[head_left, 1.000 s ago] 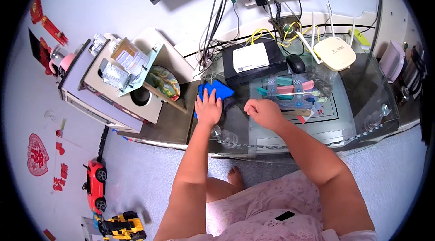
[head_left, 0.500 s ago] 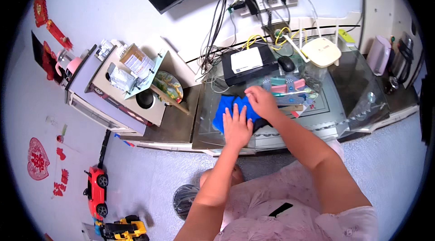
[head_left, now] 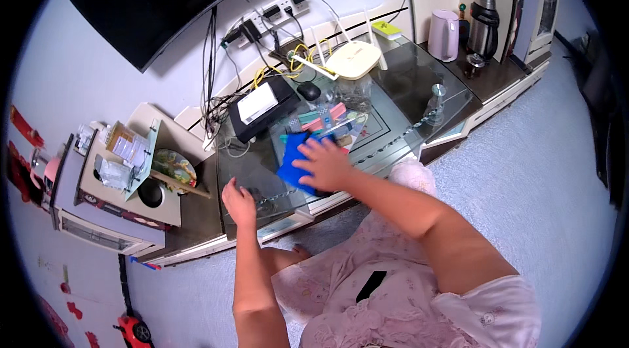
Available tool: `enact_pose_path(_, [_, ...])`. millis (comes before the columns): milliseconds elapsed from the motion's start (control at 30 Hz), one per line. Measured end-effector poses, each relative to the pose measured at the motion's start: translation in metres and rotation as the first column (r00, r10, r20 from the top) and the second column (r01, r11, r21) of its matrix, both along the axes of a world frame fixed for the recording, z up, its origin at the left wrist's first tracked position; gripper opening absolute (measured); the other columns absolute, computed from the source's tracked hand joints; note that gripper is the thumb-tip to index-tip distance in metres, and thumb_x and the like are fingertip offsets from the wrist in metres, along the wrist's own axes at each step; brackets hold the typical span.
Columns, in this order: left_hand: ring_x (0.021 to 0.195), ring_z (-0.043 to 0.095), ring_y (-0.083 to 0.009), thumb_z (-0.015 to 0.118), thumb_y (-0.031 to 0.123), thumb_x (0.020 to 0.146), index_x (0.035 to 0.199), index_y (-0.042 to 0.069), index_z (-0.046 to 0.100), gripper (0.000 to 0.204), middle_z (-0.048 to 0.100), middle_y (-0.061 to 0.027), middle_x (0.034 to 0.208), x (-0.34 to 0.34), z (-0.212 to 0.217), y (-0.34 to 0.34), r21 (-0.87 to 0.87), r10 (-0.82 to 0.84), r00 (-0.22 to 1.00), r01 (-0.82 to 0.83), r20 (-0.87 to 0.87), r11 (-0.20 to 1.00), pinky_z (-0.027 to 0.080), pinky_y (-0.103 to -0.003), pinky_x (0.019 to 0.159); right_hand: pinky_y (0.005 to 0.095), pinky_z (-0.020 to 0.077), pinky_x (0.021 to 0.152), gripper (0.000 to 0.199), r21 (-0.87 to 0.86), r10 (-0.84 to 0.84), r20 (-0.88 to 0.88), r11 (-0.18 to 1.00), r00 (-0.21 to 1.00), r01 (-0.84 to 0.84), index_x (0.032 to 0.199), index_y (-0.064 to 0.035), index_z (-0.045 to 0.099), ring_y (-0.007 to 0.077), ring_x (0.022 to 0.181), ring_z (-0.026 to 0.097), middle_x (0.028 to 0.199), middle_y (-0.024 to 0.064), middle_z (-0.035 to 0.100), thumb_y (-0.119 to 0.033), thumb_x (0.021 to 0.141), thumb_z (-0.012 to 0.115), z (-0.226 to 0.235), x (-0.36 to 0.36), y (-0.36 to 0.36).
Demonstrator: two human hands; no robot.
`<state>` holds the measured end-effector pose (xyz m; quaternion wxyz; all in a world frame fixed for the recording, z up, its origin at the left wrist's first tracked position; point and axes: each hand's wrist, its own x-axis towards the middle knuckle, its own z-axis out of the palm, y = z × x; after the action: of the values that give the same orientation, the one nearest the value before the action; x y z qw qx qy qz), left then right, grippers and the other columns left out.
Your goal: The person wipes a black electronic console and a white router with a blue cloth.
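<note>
Head view: right hand [head_left: 325,164] spread flat on the blue cloth [head_left: 293,163] mid glass counter [head_left: 406,86], cloth's long axis near-far; left hand [head_left: 240,201] loosely curled at near-left edge, holding nothing, farther off.

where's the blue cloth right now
In the head view the blue cloth lies mid-frame on the glass tabletop, under the right hand, just below the black box.

Blue cloth [head_left: 292,163]; white router [head_left: 354,60]; black box [head_left: 262,109].
</note>
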<state>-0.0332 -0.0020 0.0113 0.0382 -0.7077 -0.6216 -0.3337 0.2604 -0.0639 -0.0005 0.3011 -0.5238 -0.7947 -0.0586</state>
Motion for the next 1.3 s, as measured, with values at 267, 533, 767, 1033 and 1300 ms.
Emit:
enact_pose_path(267, [0.125, 0.051, -0.0359, 0.056, 0.023, 0.094, 0.125, 0.0, 0.06, 0.039, 0.057, -0.0197, 0.132, 0.011, -0.024, -0.007, 0.02, 0.103, 0.981, -0.101, -0.162, 0.995, 0.038, -0.044, 0.109, 0.0506, 0.019, 0.121, 0.059, -0.289, -0.494, 0.252, 0.782, 0.832, 0.552, 0.149, -0.0274, 0.046, 0.0332, 0.15, 0.024, 0.161, 0.0093, 0.032, -0.057, 0.099, 0.043, 0.025, 0.223, -0.031])
enact_pose_path(533, [0.127, 0.049, -0.0334, 0.061, 0.023, 0.09, 0.121, 0.002, 0.063, 0.037, 0.058, -0.0166, 0.13, 0.012, -0.021, -0.008, 0.01, 0.173, 0.981, -0.172, -0.094, 0.985, 0.036, -0.045, 0.111, 0.0574, 0.016, 0.12, 0.063, -0.258, -0.717, 0.304, 0.572, 0.628, 0.778, 0.152, -0.0225, 0.041, 0.0358, 0.151, 0.02, 0.163, 0.0117, 0.028, -0.056, 0.099, 0.04, 0.012, 0.189, -0.002])
enact_pose_path(767, [0.126, 0.05, -0.0331, 0.06, 0.02, 0.091, 0.119, 0.003, 0.064, 0.033, 0.059, -0.0156, 0.128, 0.015, -0.021, -0.005, 0.058, 0.147, 0.986, -0.143, -0.074, 0.988, 0.035, -0.045, 0.111, 0.0649, 0.0217, 0.113, 0.063, -0.075, -0.286, 0.192, 0.95, 0.939, 0.305, 0.141, -0.0168, 0.055, 0.0409, 0.143, 0.031, 0.152, 0.0167, 0.042, -0.053, 0.09, 0.056, 0.002, -0.017, -0.001])
enact_pose_path(1033, [0.122, 0.053, -0.031, 0.057, 0.014, 0.093, 0.117, 0.006, 0.067, 0.027, 0.06, -0.0129, 0.128, -0.001, -0.035, 0.005, 0.083, 0.116, 0.992, -0.112, -0.047, 0.99, 0.041, -0.042, 0.106, 0.0587, 0.0201, 0.117, 0.063, -0.042, 0.005, 0.07, 0.999, 0.998, -0.002, 0.141, -0.0102, 0.055, 0.0375, 0.143, 0.034, 0.151, 0.0172, 0.044, -0.05, 0.092, 0.057, -0.005, -0.135, -0.013])
enact_pose_path(1300, [0.122, 0.053, -0.0337, 0.057, 0.011, 0.091, 0.123, 0.005, 0.061, 0.032, 0.059, -0.0157, 0.129, -0.002, -0.032, 0.0, 0.07, 0.071, 0.987, -0.062, -0.141, 0.996, 0.041, -0.043, 0.105, 0.0528, 0.019, 0.12, 0.058, -0.208, -0.19, 0.157, 0.953, 0.969, 0.221, 0.148, -0.0189, 0.048, 0.0295, 0.148, 0.029, 0.159, 0.0093, 0.037, -0.051, 0.099, 0.046, 0.014, 0.043, -0.04])
